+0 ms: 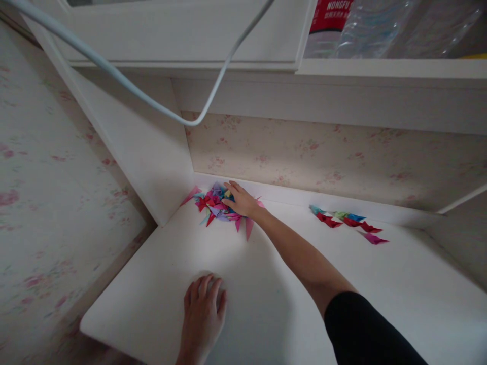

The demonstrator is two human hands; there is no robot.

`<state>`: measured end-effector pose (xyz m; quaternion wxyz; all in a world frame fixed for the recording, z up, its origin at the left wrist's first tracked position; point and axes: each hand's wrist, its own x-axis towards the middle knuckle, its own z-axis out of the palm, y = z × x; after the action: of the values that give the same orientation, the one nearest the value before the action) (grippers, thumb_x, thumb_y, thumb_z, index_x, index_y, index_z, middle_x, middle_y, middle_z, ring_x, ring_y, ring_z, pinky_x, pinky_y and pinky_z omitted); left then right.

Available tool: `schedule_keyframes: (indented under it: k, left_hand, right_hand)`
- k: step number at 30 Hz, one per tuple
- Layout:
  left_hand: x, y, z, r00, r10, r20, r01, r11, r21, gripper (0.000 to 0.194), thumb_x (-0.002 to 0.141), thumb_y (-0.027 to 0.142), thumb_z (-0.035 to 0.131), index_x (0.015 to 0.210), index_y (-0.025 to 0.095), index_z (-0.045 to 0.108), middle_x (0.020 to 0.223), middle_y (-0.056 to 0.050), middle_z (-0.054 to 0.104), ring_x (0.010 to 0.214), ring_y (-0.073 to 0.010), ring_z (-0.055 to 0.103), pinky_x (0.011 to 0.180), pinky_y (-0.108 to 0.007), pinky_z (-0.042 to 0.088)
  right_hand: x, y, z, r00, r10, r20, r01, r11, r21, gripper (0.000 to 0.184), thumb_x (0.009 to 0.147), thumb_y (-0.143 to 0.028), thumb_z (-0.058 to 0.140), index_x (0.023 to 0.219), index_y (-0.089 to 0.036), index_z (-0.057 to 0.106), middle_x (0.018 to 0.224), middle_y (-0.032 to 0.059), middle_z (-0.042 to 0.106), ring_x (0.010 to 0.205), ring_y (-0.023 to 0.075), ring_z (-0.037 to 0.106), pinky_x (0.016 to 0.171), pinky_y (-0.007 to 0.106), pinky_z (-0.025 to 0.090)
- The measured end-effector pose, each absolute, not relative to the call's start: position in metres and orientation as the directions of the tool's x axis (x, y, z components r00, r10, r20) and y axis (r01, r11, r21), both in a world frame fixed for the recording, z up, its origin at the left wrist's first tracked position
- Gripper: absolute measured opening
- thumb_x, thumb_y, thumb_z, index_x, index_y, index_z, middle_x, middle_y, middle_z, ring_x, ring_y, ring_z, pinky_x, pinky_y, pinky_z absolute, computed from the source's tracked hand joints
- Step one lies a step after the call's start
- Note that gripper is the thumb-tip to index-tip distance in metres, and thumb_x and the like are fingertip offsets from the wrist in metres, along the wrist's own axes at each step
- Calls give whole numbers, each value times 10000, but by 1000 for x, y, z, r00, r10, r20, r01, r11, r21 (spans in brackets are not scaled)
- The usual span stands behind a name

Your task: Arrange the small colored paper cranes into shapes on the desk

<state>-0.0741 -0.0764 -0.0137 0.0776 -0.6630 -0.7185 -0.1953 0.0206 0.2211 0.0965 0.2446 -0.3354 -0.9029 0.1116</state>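
Observation:
My right hand (241, 201) reaches over a heap of folded paper cranes (216, 207) near the back left corner of the white desk. Its thumb stands apart from the fingers, which touch the top of the heap; no crane is plainly gripped. The cranes are red, pink, purple, blue and teal, lying jumbled together. My left hand (204, 312) rests palm down on the desk (152, 294) nearer to me, its fingers slightly bent and apart, with nothing in it. Several more folded cranes (348, 219) lie in a loose group by the back edge, right of my forearm.
A pale cable (194, 121) hangs in a loop before the upper cabinet (190, 43). Plastic bottles (375, 28) stand on the shelf at upper right. A side panel (140, 137) closes off the desk's left back. Flowered wallpaper (266, 152) covers the wall behind.

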Motion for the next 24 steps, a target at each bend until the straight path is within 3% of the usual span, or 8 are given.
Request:
schedule_keyframes:
  k: [6,9,12,14,17,20,24]
  left_hand:
    - [-78,-77,-17,-67,916,395,988,6,154,263,889,298,523,1112,238,650,1172,-79,633,1127,-270,528,978,-460,392]
    - [-78,-76,-17,-52,912,407,988,-11,151,242,884,307,529,1081,247,657,1172,-75,632,1119,-278,535,977,-476,399]
    - [-67,-72,-10,-23,905,424,986,-50,159,198,882,266,523,1020,249,664,1157,-78,624,1092,-282,552,983,-505,397]
    - [-49,-68,-1,30,910,412,976,-117,186,196,876,237,519,1015,253,657,1163,-78,609,1087,-277,553,987,-508,405]
    - [-8,-53,11,143,931,337,931,-242,274,243,863,220,522,1078,265,625,1245,-67,554,1166,-259,508,1008,-459,429]
    - [40,-23,17,265,923,279,872,-353,340,314,842,259,562,1155,275,588,1327,-57,490,1254,-238,439,1046,-408,417]
    - [103,42,25,422,872,247,819,-484,308,420,819,387,590,1216,253,555,1378,-72,446,1266,-249,414,1072,-399,377]
  right_hand:
    - [107,149,58,-565,757,327,619,651,-438,422,969,-343,419,1365,-198,426,1363,53,497,1172,144,518,1015,269,390]
    - [179,107,35,-429,860,275,720,510,-471,363,978,-357,365,1269,-183,496,1238,73,583,901,135,628,838,263,494]
    - [265,70,13,-220,950,221,827,302,-474,371,966,-406,349,1175,-183,559,1070,86,656,777,179,637,764,310,496]
    - [323,49,-2,-42,986,162,904,106,-414,398,938,-457,370,1125,-188,597,930,79,682,799,221,643,757,330,477]
    - [395,27,-21,189,982,29,951,-175,-257,433,897,-532,357,1052,-242,638,899,71,695,814,249,653,693,326,460]
    - [428,18,-31,211,977,10,955,-204,-215,495,866,-581,355,1068,-217,622,901,89,697,847,264,651,703,328,459]
    - [426,21,-28,241,970,-30,956,-243,-167,504,874,-575,314,1071,-218,610,948,106,698,853,278,656,683,341,455]
